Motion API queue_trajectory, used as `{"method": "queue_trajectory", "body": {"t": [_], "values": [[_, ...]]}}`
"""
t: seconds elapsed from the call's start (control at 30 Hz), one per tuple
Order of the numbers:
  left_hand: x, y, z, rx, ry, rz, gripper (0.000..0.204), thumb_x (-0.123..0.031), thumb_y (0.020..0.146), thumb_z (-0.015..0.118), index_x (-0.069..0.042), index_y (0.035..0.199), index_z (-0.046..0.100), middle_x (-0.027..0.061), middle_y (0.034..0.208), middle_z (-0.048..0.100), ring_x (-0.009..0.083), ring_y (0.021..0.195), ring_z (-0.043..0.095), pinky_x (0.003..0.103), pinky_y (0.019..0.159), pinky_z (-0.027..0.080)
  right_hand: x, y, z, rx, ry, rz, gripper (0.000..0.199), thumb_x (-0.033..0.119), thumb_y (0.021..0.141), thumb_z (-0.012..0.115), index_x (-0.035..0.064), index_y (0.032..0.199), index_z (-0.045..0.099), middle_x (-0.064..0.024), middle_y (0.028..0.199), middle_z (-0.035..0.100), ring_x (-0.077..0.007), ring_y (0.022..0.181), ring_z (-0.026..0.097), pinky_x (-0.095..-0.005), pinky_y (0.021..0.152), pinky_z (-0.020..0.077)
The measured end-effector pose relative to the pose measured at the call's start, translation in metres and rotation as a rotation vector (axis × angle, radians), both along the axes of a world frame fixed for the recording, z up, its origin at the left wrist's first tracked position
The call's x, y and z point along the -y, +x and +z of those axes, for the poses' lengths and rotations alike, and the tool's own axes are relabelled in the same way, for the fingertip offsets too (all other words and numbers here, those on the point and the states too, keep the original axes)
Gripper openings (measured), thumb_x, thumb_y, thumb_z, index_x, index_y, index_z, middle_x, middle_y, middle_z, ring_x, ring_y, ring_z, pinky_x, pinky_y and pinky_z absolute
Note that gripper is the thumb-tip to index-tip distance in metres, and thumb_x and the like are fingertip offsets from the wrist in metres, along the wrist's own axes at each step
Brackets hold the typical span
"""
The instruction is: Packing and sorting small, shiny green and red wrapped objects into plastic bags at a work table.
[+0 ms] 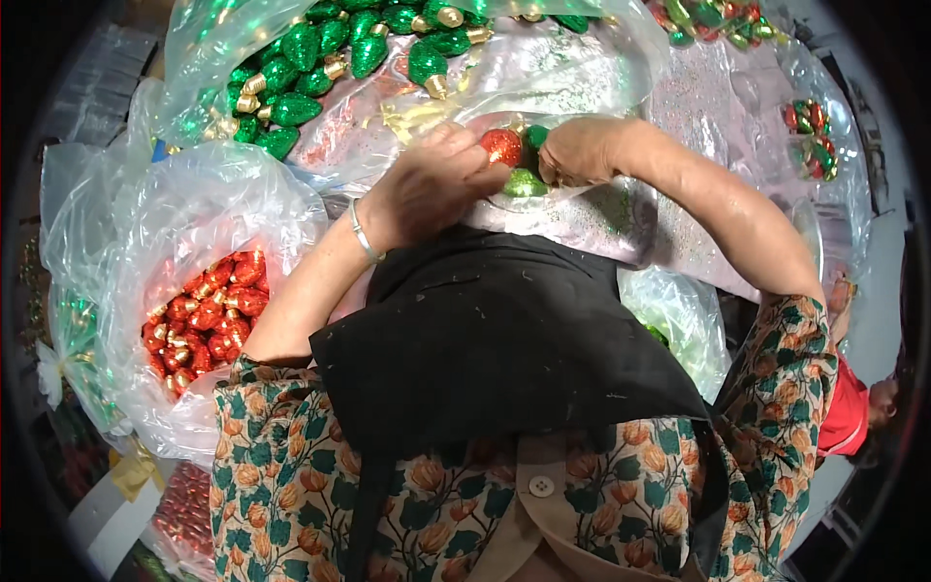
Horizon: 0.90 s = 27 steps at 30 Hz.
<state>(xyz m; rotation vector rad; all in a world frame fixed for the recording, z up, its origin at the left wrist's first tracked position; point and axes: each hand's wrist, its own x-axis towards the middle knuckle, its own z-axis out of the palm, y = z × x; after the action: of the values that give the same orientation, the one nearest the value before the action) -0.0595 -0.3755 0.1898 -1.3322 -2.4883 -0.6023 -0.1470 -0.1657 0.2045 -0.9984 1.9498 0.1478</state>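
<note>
Close in front of my black apron, both hands work at a small group of glittery bulb ornaments. My left hand [436, 184] is closed, its fingertips against a red bulb ornament [501, 147]. Its thumb side lies nearest the group, and a pale bangle circles the wrist. From the other side my right hand [584, 152] pinches with curled fingers at a dark green bulb ornament [534, 137]. A light green bulb ornament [525, 183] rests just below, between the two hands. The fingers hide how the bulbs are joined.
Loose green bulbs with gold caps [301, 48] lie on plastic at the far left. A clear bag [291, 199] of red bulbs stands at my left. Finished-looking mixed clusters [813, 136] sit at the right. Another bag [684, 310] is beside my lap; a person in red [846, 412] is at right.
</note>
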Motion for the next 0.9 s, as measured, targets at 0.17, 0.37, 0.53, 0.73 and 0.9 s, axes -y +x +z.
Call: {"method": "queue_trajectory", "body": {"t": [0.17, 0.37, 0.53, 0.73, 0.9], "values": [[0.005, -0.008, -0.007, -0.083, 0.137, -0.06, 0.016, -0.007, 0.07, 0.053, -0.009, 0.086, 0.056, 0.0065, 0.077, 0.047, 0.0241, 0.075, 0.049, 0.034, 0.07, 0.04, -0.001, -0.001, -0.001, -0.116, -0.088, 0.074, 0.017, 0.019, 0.077, 0.053, 0.0112, 0.086, 0.066, -0.013, 0.07, 0.063, -0.0286, 0.066, 0.061, -0.0382, 0.059, 0.0458], [0.002, -0.014, -0.011, -0.028, 0.145, -0.046, 0.02, -0.007, 0.071, 0.054, -0.008, 0.09, 0.057, 0.0074, 0.075, 0.048, 0.0256, 0.074, 0.049, 0.033, 0.069, 0.041, 0.004, -0.009, 0.0, -0.031, -0.061, 0.106, 0.012, 0.014, 0.077, 0.055, 0.0048, 0.081, 0.062, -0.0158, 0.07, 0.061, -0.0307, 0.066, 0.059, -0.0395, 0.06, 0.0455], [0.008, -0.013, -0.005, 0.163, 0.256, -0.02, 0.025, -0.008, 0.068, 0.059, -0.009, 0.093, 0.058, 0.0057, 0.074, 0.048, 0.0248, 0.075, 0.05, 0.034, 0.068, 0.04, 0.004, -0.007, -0.01, 0.002, -0.406, 0.091, 0.01, 0.01, 0.076, 0.057, 0.0006, 0.08, 0.059, -0.0163, 0.07, 0.059, -0.0327, 0.065, 0.056, -0.0403, 0.06, 0.045], [-0.004, -0.012, 0.004, 0.098, 0.098, -0.026, 0.033, -0.009, 0.068, 0.061, -0.009, 0.101, 0.058, 0.0066, 0.078, 0.051, 0.0255, 0.076, 0.052, 0.033, 0.068, 0.042, 0.015, 0.015, 0.002, -0.105, -0.332, 0.09, 0.027, 0.008, 0.074, 0.06, 0.0057, 0.099, 0.053, -0.0156, 0.08, 0.06, -0.0312, 0.077, 0.058, -0.0391, 0.068, 0.0452], [-0.006, -0.012, -0.005, -0.041, 0.047, -0.021, 0.035, -0.009, 0.066, 0.061, -0.009, 0.101, 0.058, 0.0057, 0.077, 0.051, 0.0254, 0.075, 0.051, 0.033, 0.068, 0.042, 0.01, 0.016, -0.015, -0.072, -0.481, 0.096, 0.044, 0.006, 0.072, 0.06, 0.0096, 0.114, 0.047, -0.0148, 0.089, 0.059, -0.032, 0.081, 0.058, -0.0393, 0.071, 0.0455]]}}
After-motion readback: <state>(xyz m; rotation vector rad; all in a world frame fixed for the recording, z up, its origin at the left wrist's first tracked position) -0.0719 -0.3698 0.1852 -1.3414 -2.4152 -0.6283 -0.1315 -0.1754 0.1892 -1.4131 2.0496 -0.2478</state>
